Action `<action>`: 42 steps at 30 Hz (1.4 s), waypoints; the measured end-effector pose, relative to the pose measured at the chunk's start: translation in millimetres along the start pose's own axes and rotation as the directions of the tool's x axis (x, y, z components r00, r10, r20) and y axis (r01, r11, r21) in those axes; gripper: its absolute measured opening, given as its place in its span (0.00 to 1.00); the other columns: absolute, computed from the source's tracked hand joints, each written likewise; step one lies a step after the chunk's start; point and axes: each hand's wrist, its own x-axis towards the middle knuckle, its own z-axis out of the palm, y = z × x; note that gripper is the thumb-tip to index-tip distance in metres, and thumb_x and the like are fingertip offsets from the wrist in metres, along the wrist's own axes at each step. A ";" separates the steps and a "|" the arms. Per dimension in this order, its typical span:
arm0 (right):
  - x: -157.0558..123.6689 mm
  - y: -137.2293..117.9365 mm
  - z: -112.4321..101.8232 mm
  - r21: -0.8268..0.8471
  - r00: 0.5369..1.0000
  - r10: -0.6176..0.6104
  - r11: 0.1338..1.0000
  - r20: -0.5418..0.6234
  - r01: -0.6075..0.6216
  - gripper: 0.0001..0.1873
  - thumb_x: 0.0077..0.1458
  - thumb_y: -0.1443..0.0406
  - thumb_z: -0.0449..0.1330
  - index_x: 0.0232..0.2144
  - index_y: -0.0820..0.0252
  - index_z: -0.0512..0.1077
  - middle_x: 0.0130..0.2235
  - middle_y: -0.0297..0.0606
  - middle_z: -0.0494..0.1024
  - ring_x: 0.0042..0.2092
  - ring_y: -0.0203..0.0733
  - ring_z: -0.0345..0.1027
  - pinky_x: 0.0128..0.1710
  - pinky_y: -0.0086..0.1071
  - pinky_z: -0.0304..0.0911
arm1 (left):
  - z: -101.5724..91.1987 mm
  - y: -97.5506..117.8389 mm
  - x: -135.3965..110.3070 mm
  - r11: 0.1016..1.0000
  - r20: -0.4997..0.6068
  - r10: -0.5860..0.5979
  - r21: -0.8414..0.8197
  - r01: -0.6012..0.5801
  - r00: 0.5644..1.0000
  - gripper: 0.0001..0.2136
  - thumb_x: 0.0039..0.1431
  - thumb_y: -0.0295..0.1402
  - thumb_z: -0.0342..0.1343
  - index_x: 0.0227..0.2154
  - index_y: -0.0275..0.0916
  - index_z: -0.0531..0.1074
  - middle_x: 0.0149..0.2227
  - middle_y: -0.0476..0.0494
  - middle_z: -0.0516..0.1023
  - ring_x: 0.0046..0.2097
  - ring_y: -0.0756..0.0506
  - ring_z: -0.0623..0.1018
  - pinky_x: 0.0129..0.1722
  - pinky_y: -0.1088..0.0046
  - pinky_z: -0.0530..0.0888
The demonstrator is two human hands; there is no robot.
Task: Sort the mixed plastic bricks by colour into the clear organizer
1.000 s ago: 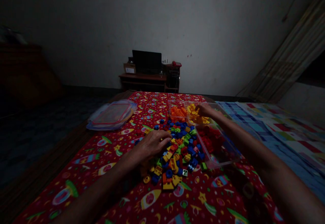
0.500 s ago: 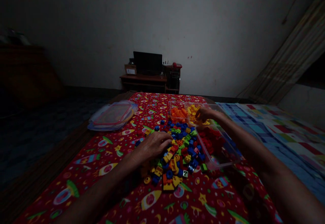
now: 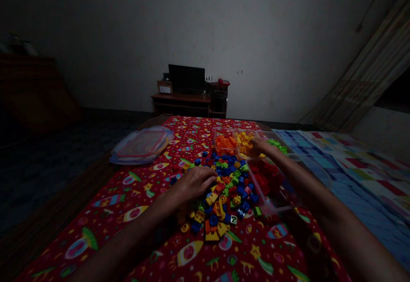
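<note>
A heap of small plastic bricks (image 3: 226,194) in blue, yellow, green, red and orange lies on a red patterned cloth (image 3: 105,205). My left hand (image 3: 192,184) rests on the heap's left edge, fingers curled down among the bricks; what they pinch is hidden. My right hand (image 3: 261,146) reaches over the clear containers at the heap's right, fingers closed near the yellow bricks (image 3: 244,140). Beside them sit orange bricks (image 3: 224,143), green bricks (image 3: 278,145) and a clear tub of red bricks (image 3: 267,179).
Stacked clear lids (image 3: 141,144) lie at the cloth's left edge. A blue checked cloth (image 3: 352,167) covers the surface on the right. A low wooden desk with a dark screen (image 3: 187,79) stands against the far wall. The room is dim.
My right hand has drawn back slightly from above the yellow bricks toward me, uncovering the green bricks behind it. My left hand stays on the heap.
</note>
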 end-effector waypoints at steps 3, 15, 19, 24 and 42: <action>3.2 -10.4 -1.4 0.055 0.993 0.054 0.997 -0.101 -0.049 0.22 0.49 0.73 0.57 0.48 0.66 0.71 0.45 0.49 0.77 0.47 0.45 0.70 0.44 0.28 0.64 | -0.2 -0.2 -0.2 1.000 0.009 -0.003 0.008 0.003 1.000 0.12 0.63 0.33 0.46 0.37 0.39 0.76 0.36 0.45 0.79 0.37 0.48 0.77 0.38 0.75 0.70; -33.8 -28.4 -30.5 0.303 0.930 0.070 0.952 -0.361 0.046 0.20 0.55 0.72 0.51 0.49 0.66 0.71 0.47 0.48 0.77 0.47 0.44 0.71 0.45 0.32 0.64 | 9.2 -6.9 -1.3 0.989 -0.010 0.144 0.044 -0.143 0.990 0.09 0.62 0.33 0.48 0.41 0.40 0.72 0.44 0.42 0.75 0.46 0.45 0.74 0.48 0.70 0.70; -70.8 -52.8 -45.4 0.474 0.892 0.054 0.861 -0.448 0.186 0.16 0.56 0.67 0.53 0.45 0.63 0.74 0.43 0.45 0.79 0.41 0.42 0.74 0.41 0.31 0.67 | 14.3 -18.0 -0.3 0.985 -0.017 0.160 0.071 -0.158 0.987 0.10 0.61 0.30 0.49 0.43 0.40 0.72 0.47 0.41 0.74 0.50 0.44 0.72 0.51 0.67 0.69; -110.5 -99.5 -52.5 0.611 0.927 0.015 0.756 -0.376 0.235 0.15 0.58 0.65 0.52 0.43 0.59 0.75 0.40 0.41 0.80 0.40 0.40 0.74 0.39 0.31 0.68 | 7.5 -36.3 -0.7 0.996 -0.073 0.015 0.094 -0.008 0.997 0.12 0.60 0.30 0.49 0.44 0.40 0.72 0.46 0.42 0.76 0.49 0.44 0.74 0.50 0.66 0.70; 10.9 -106.4 -63.2 0.150 0.970 -0.243 0.959 -0.006 0.242 0.07 0.49 0.71 0.59 0.23 0.67 0.76 0.21 0.34 0.72 0.27 0.35 0.66 0.28 0.27 0.58 | -8.0 -58.6 0.0 0.975 -0.207 -0.178 0.096 0.201 0.962 0.14 0.56 0.29 0.47 0.37 0.38 0.78 0.39 0.43 0.81 0.40 0.45 0.79 0.44 0.70 0.74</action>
